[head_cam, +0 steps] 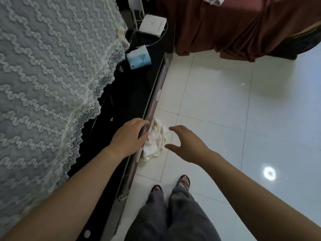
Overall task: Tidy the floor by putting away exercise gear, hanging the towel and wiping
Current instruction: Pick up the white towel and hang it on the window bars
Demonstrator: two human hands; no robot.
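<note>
Your cloth [156,139] lies on the floor [217,105] between your hands, against the cabinet [139,94] at left.

We see a crumpled cream cloth [155,139], soft and wrinkled, on glossy white tiles [217,105] that mirror the light. Beside it the cabinet [132,94] has a polished black top, smooth as glass. A lace cover [45,80] looks rough and ridged, with a frilled edge. The maroon curtain [234,26] is matt fabric in soft folds.
</note>
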